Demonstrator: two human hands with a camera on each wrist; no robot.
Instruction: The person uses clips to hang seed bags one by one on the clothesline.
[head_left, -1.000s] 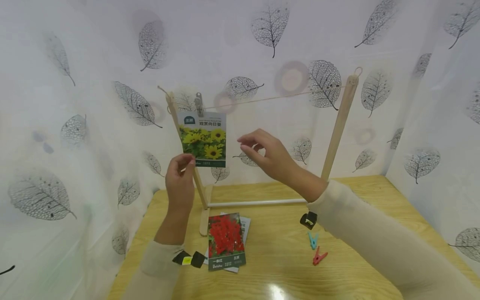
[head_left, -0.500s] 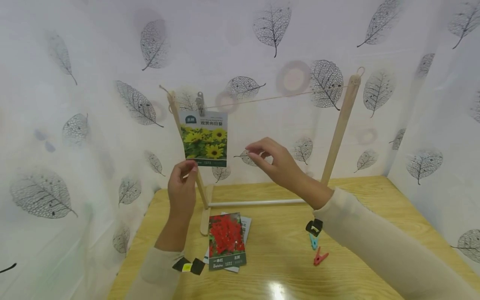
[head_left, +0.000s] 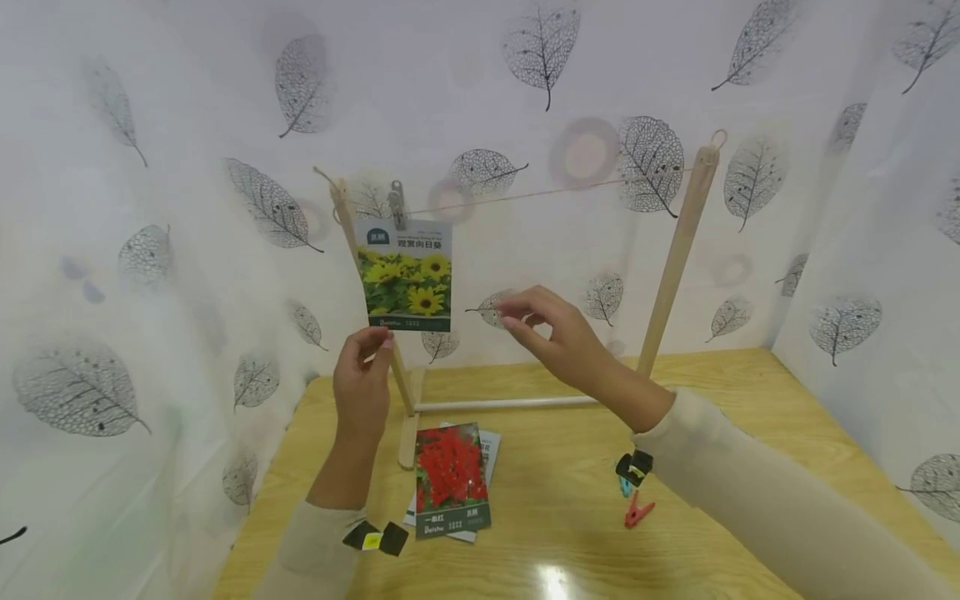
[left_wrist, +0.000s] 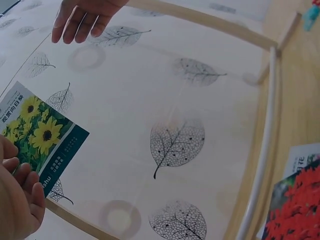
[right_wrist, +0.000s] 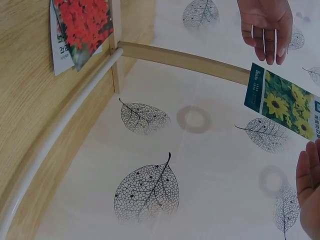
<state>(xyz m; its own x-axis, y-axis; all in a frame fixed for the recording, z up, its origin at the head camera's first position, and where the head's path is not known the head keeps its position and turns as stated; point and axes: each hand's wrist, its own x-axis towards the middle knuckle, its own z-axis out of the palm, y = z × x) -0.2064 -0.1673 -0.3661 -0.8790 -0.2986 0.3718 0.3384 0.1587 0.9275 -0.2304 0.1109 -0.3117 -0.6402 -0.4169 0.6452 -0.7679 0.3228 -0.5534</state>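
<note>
A sunflower seed packet (head_left: 408, 279) hangs upright near the left end of a thin string (head_left: 555, 192), held at its top edge by a grey clothespin (head_left: 397, 204). Just below the packet's lower left corner is my left hand (head_left: 362, 387), fingers loosely bent and holding nothing. The right wrist view shows a gap between that left hand (right_wrist: 267, 25) and the packet (right_wrist: 282, 102). To the right of the packet, my right hand (head_left: 558, 337) hovers in the air, apart from it, with relaxed fingers and nothing in them.
A wooden frame with a right post (head_left: 678, 258), left post (head_left: 401, 375) and white crossbar (head_left: 517, 404) carries the string. On the table (head_left: 555, 467) lie a red-flower packet (head_left: 452, 471) atop a paler one (head_left: 491, 450), a red clothespin (head_left: 639, 510) and a partly hidden blue one (head_left: 625, 486).
My left hand has drawn down from the packet's lower corner to just below it. My right hand has moved right and slightly down, away from the packet, which stays hanging.
</note>
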